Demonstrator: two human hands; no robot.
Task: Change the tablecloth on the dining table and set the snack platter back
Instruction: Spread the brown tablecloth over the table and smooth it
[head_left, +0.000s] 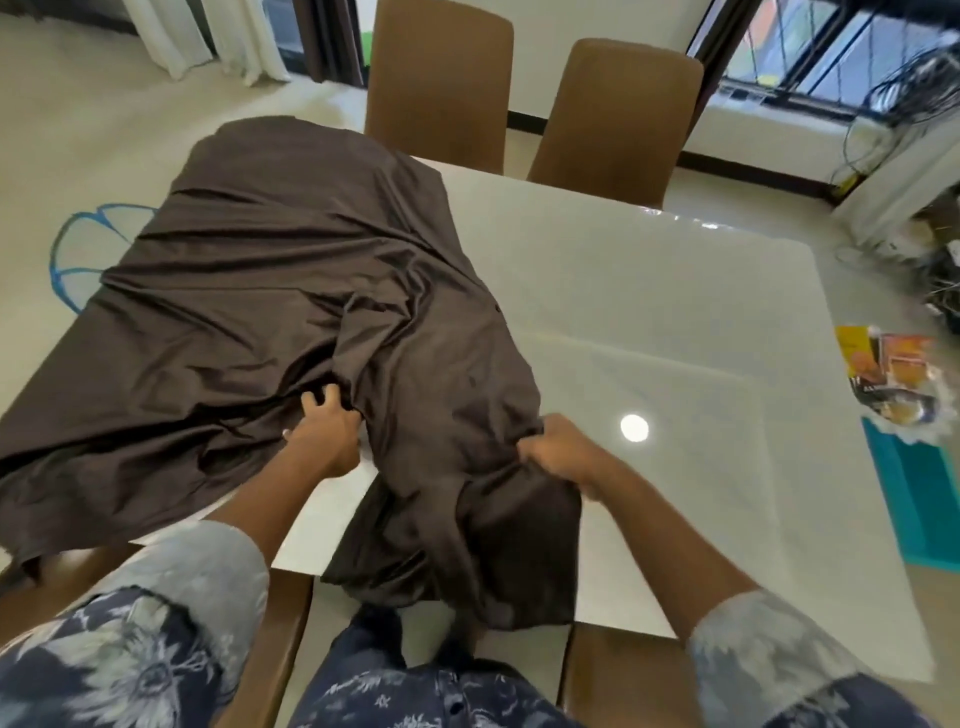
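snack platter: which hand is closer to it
Right. The right hand grips the brown tablecloth left of the snack platter; the left hand grips it farther left.

Bright, even daylight enters from the windows (810, 67) at the far right. The glossy white surface (675, 312) shows one round glare spot (634, 427) and a pale sheen. Wide-angle distortion bends the edges, and the sleeves (753, 639) at the bottom look soft.

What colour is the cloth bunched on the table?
Dark brown, plain with a slight sheen; the tablecloth shows clearly in the head view.
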